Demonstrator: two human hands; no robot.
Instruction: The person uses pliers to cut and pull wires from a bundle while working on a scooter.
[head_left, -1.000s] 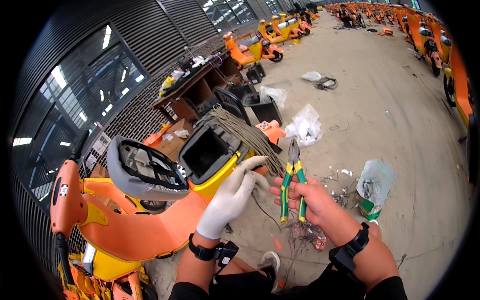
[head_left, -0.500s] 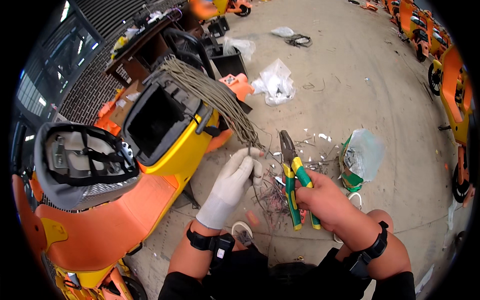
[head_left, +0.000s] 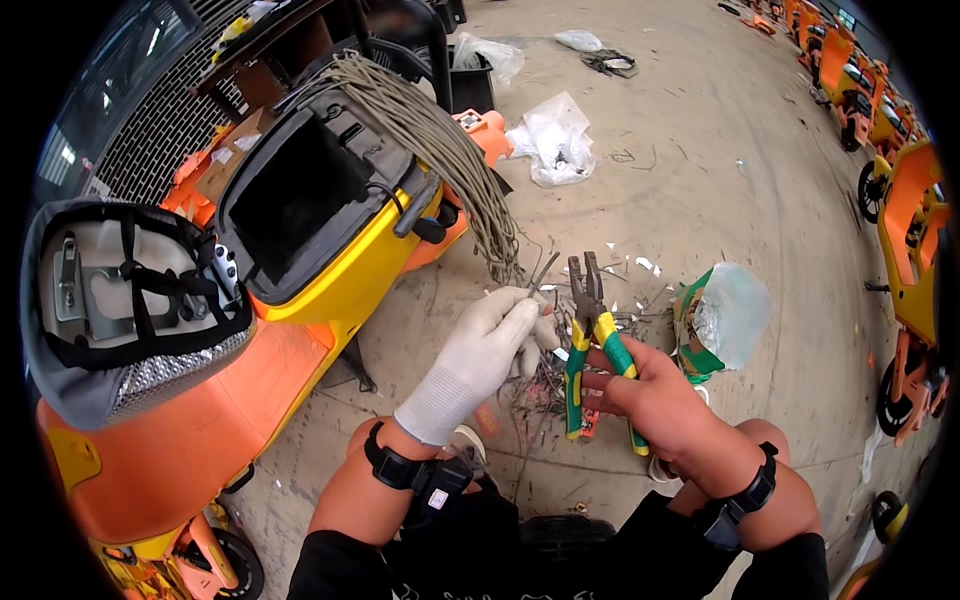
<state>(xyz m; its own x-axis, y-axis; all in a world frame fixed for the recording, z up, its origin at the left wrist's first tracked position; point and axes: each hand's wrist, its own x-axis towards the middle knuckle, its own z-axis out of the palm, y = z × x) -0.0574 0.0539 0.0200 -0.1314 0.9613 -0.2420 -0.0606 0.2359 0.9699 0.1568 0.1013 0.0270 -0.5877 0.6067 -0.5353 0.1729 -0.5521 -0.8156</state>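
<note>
Pliers (head_left: 592,330) with green and yellow handles sit in my right hand (head_left: 650,400), grip closed round them, jaws slightly parted. My gloved left hand (head_left: 480,360) pinches a thin grey wire (head_left: 543,272) just beside those jaws, below the hanging wire bundle (head_left: 450,150).

Cable bundle (head_left: 440,140) upper end hidden behind scooter (head_left: 330,250); pliers (head_left: 592,330) handle ends buried in right hand (head_left: 650,400).
</note>
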